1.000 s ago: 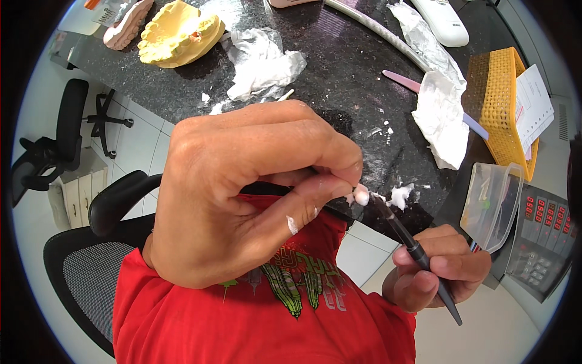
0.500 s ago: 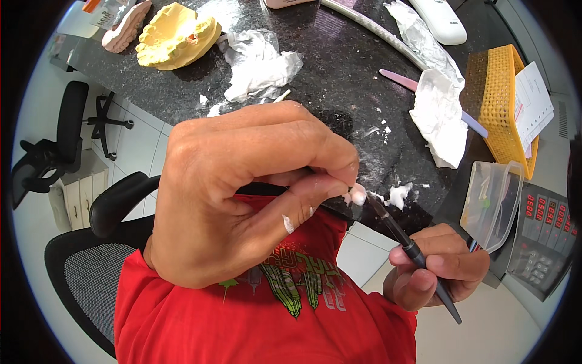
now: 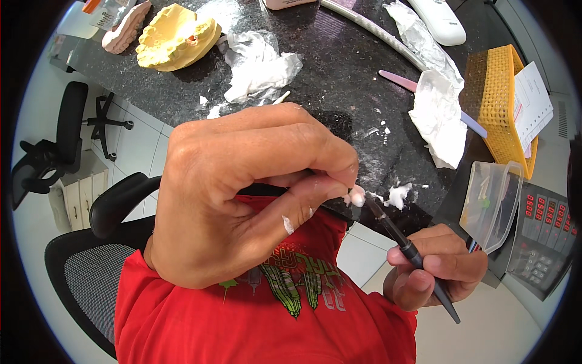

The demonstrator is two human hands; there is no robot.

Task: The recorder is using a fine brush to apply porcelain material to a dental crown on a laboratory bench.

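Observation:
My left hand is closed, thumb and forefinger pinching a small white and pink tooth-shaped piece. White smears mark the thumb. In the fingers of my right hand is a slim, dark-handled brush, pointing up and to the left. Its tip meets or nearly meets the right side of the tooth-shaped piece; actual contact is hard to make out. White paste lies in a small blob on the dark counter just beyond the tip.
Crumpled white tissues, a yellow dental cast and a pinkish cast lie on the speckled counter. To the right are another tissue, a yellow basket, a clear plastic box and a keypad panel.
The tooth-shaped piece has turned slightly and shows more pink. My right hand and the brush have shifted a touch to the left. My left hand stays nearly still.

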